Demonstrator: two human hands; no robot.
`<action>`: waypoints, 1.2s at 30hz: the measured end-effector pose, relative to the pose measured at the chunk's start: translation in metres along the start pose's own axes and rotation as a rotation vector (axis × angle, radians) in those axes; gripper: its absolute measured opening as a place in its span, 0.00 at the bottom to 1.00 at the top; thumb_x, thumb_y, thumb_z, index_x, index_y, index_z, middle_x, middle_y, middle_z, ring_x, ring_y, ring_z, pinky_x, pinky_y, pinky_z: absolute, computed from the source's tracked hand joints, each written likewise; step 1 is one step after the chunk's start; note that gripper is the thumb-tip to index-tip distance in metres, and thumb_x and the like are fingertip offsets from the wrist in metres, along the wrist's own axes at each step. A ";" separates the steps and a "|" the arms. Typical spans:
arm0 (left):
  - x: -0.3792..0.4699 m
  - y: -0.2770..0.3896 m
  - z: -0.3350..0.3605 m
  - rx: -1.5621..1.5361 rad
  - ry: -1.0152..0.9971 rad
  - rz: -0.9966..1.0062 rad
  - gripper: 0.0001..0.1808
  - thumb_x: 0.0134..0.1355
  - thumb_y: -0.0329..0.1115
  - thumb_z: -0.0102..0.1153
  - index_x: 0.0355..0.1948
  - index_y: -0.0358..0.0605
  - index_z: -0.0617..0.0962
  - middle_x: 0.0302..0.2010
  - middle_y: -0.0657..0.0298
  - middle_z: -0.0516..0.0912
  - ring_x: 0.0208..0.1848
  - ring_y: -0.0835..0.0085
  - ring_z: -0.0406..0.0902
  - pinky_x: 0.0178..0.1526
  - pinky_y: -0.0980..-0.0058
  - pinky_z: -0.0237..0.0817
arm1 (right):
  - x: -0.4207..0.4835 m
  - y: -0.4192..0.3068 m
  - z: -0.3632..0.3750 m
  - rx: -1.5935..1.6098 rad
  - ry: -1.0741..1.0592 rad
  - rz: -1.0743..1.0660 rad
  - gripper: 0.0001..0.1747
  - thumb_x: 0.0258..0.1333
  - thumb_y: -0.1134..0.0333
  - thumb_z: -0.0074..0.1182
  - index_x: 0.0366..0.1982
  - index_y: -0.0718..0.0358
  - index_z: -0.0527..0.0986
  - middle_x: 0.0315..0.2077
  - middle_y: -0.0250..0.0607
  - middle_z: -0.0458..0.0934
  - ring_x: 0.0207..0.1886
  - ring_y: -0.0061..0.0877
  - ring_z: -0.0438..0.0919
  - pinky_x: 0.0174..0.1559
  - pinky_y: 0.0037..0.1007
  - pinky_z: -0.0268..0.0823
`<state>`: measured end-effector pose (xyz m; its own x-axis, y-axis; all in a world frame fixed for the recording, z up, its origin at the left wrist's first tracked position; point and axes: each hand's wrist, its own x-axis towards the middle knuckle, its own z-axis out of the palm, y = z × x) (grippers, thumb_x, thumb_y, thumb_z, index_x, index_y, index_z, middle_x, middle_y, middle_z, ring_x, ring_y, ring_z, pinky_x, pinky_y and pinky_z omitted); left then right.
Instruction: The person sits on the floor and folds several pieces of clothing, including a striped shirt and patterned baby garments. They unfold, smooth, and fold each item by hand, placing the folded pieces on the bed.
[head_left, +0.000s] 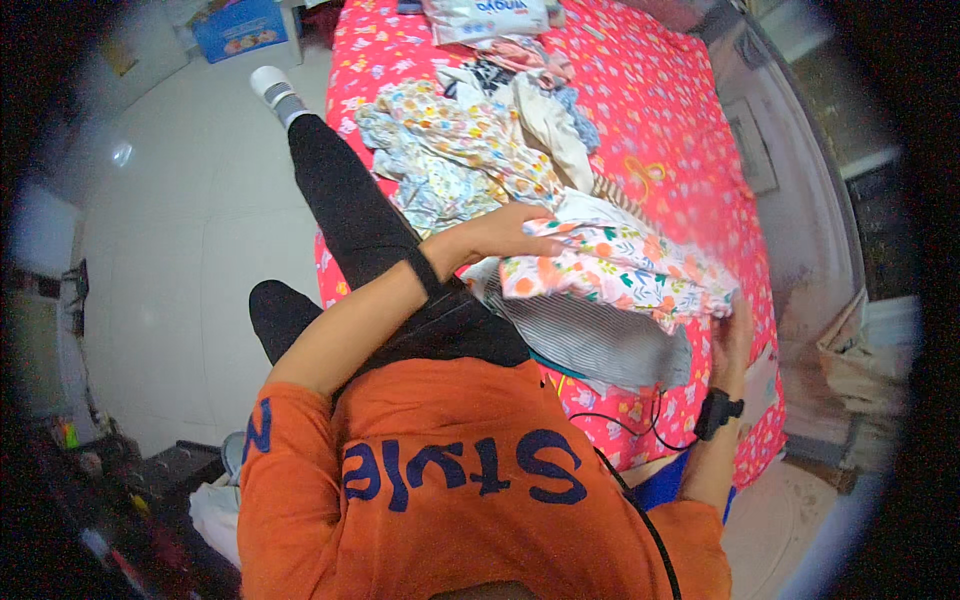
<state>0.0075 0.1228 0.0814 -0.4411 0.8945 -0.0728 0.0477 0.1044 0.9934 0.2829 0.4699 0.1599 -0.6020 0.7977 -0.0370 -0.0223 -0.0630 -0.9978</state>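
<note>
A white floral garment (622, 270) with orange blooms and green leaves stretches between my hands, above the bed. My left hand (510, 231) grips its left end, thumb and fingers at the edge. At the opposite end, my right hand (733, 330) holds the gathered hem; it is slightly blurred and its fingers are partly hidden. Beneath the garment lies a grey striped cloth (600, 341), spread beside my thigh. Just beyond my left hand a heap of clothes begins, with a patterned white garment (472, 135) on top and a pale blue-and-yellow print garment (442, 195) nearer me.
A red patterned sheet (652, 97) covers the bed. At the far end sits a white plastic package (487, 19) bearing writing. A yellow looped cord (643, 176) lies right of the heap. A black cable (615, 421) runs near my right forearm. Tiled floor (172, 247) extends left.
</note>
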 end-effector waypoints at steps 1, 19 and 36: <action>0.018 -0.006 0.007 0.001 -0.009 0.060 0.38 0.57 0.50 0.69 0.63 0.37 0.73 0.58 0.54 0.79 0.58 0.69 0.75 0.60 0.72 0.66 | 0.000 0.032 -0.023 0.039 -0.024 -0.023 0.10 0.66 0.59 0.57 0.36 0.58 0.76 0.29 0.27 0.77 0.31 0.15 0.75 0.33 0.23 0.69; 0.079 -0.109 0.103 1.120 -0.040 0.354 0.41 0.60 0.57 0.60 0.72 0.61 0.62 0.77 0.60 0.53 0.79 0.54 0.43 0.70 0.37 0.46 | 0.039 0.231 0.040 -1.618 -0.097 -0.319 0.31 0.69 0.53 0.42 0.71 0.47 0.60 0.73 0.54 0.47 0.76 0.55 0.42 0.69 0.68 0.30; -0.085 -0.076 -0.053 0.983 0.284 -0.117 0.13 0.59 0.42 0.60 0.40 0.46 0.83 0.35 0.58 0.83 0.50 0.56 0.78 0.63 0.54 0.62 | 0.055 0.116 0.114 -0.834 -0.231 -0.436 0.24 0.64 0.65 0.55 0.59 0.67 0.73 0.60 0.48 0.74 0.65 0.37 0.69 0.67 0.35 0.58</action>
<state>-0.0065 0.0159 0.0164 -0.6797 0.7334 -0.0134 0.6466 0.6077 0.4610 0.1561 0.4375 0.0483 -0.8191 0.5069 0.2684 0.2392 0.7272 -0.6434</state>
